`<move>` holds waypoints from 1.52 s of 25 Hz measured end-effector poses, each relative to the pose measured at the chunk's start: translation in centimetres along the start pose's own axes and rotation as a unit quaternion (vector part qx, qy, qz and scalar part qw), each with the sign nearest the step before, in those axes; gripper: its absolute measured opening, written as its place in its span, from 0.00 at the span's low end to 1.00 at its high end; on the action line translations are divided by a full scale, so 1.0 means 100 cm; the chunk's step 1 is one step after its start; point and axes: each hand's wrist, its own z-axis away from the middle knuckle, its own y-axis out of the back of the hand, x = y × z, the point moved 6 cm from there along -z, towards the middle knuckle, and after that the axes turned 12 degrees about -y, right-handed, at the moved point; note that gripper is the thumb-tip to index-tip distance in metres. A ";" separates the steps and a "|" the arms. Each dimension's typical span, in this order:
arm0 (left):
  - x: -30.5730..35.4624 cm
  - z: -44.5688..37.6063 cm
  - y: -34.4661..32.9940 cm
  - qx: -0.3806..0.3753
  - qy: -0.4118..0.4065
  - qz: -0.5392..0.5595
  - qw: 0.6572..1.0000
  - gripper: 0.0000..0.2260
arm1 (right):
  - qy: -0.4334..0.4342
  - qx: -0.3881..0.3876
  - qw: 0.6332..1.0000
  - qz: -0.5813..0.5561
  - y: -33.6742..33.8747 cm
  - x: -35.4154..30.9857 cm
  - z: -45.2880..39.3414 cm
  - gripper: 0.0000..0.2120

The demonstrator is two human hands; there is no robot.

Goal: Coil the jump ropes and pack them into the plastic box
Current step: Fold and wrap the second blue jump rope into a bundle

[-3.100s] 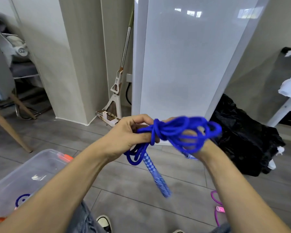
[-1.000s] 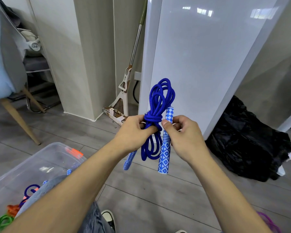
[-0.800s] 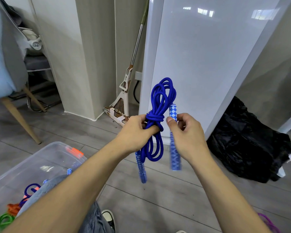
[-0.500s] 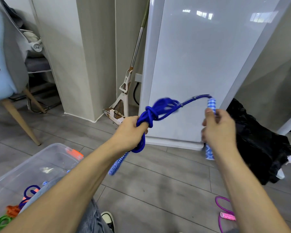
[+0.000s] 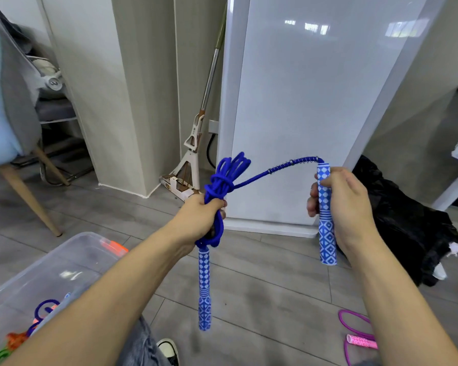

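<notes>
The plastic box [image 5: 64,262] sits low at the left, coiled ropes inside. The left hand [image 5: 200,220] grips the knotted blue jump rope [image 5: 222,180] as before — 1 handle [image 5: 204,289] now hangs straight down. The right hand [image 5: 341,204] has stayed out to the right, its grip wrapped round the second handle [image 5: 325,233] — cord stretched between. A pink rope [image 5: 357,336] lies on the floor.

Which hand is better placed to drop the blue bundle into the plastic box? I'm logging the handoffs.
Left. The left hand already grips the knotted blue rope bundle, and the plastic box lies on its side. The right hand holds only one handle, farther away.
</notes>
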 end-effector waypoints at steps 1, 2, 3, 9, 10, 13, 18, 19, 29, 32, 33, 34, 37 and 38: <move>-0.001 -0.003 0.004 0.032 0.010 0.060 0.998 0.05 | -0.038 -0.022 0.999 -0.032 -0.002 0.003 0.000 0.06; -0.002 -0.006 0.007 0.061 0.017 0.106 0.992 0.04 | -0.079 -0.061 0.992 -0.077 -0.006 0.006 0.000 0.07; -0.002 -0.009 0.011 0.080 0.018 0.125 0.989 0.04 | -0.110 -0.106 0.980 -0.126 -0.011 0.006 0.001 0.08; -0.013 -0.001 -0.002 0.005 0.025 0.041 0.999 0.05 | 0.010 -0.138 0.990 -0.032 -0.033 -0.012 0.019 0.09; -0.013 0.001 -0.006 -0.004 0.024 0.031 0.999 0.06 | 0.035 -0.126 0.991 -0.023 -0.035 -0.013 0.021 0.09; -0.012 0.006 -0.015 -0.025 0.025 0.029 0.999 0.06 | 0.085 -0.100 0.991 -0.029 -0.039 -0.015 0.025 0.10; -0.007 0.010 -0.024 -0.067 0.012 0.046 0.997 0.08 | 0.164 -0.091 0.982 0.026 -0.053 -0.022 0.043 0.08; -0.005 0.009 -0.024 -0.071 0.007 0.054 0.996 0.09 | 0.181 -0.091 0.979 0.037 -0.054 -0.025 0.048 0.07; 0.013 0.006 -0.015 -0.004 -0.074 0.022 0.997 0.11 | 0.382 -0.080 0.906 0.163 -0.066 -0.035 0.097 0.05; 0.013 0.002 -0.005 0.028 -0.095 -0.024 0.995 0.11 | 0.409 -0.097 0.883 0.211 -0.076 -0.025 0.101 0.07; 0.012 0.002 -0.003 0.035 -0.098 -0.045 0.994 0.12 | 0.414 -0.097 0.877 0.222 -0.078 -0.022 0.101 0.07; 0.012 0.001 -0.001 0.039 -0.098 -0.063 0.992 0.12 | 0.420 -0.095 0.872 0.232 -0.080 -0.020 0.102 0.07; 0.011 0.002 0.004 0.055 -0.090 -0.083 0.991 0.13 | 0.431 -0.100 0.857 0.266 -0.084 -0.017 0.101 0.07; 0.012 0.002 0.005 0.062 -0.087 -0.082 0.991 0.13 | 0.422 -0.108 0.856 0.280 -0.086 -0.014 0.099 0.06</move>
